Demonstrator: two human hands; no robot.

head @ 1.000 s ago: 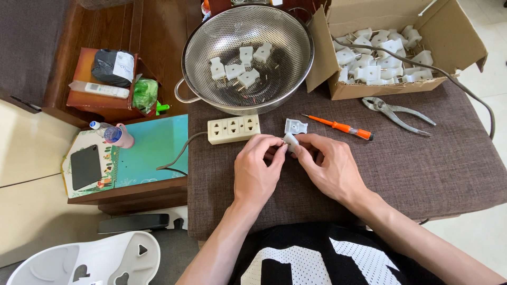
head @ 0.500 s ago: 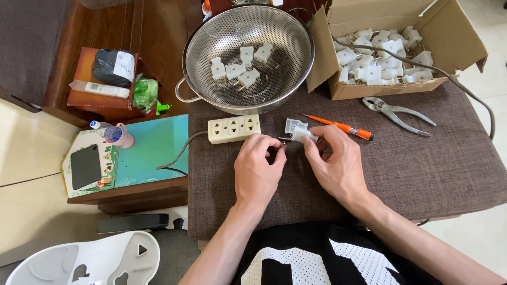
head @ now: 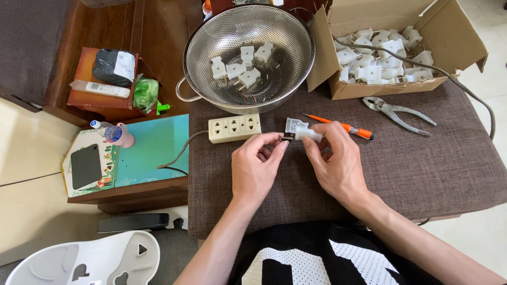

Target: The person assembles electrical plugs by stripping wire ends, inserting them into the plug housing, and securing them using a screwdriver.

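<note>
My right hand (head: 334, 158) grips a small white plug part (head: 299, 130) between thumb and fingers, above the brown cushion (head: 422, 169). My left hand (head: 256, 166) pinches a small dark piece (head: 288, 138) at the plug's left side. A cream power strip (head: 234, 127) with three sockets lies just left of the hands. An orange-handled screwdriver (head: 348, 127) lies behind my right hand.
A metal colander (head: 296, 31) holding several white plug parts stands at the back. A cardboard box (head: 338, 89) of more white parts sits at the back right, a grey cable crossing it. Pliers (head: 401, 112) lie on the right. A low wooden table (head: 153, 148) with clutter is to the left.
Both hands have lifted the white plug part slightly up and to the right. The left fingers now pinch a small dark piece at its side.
</note>
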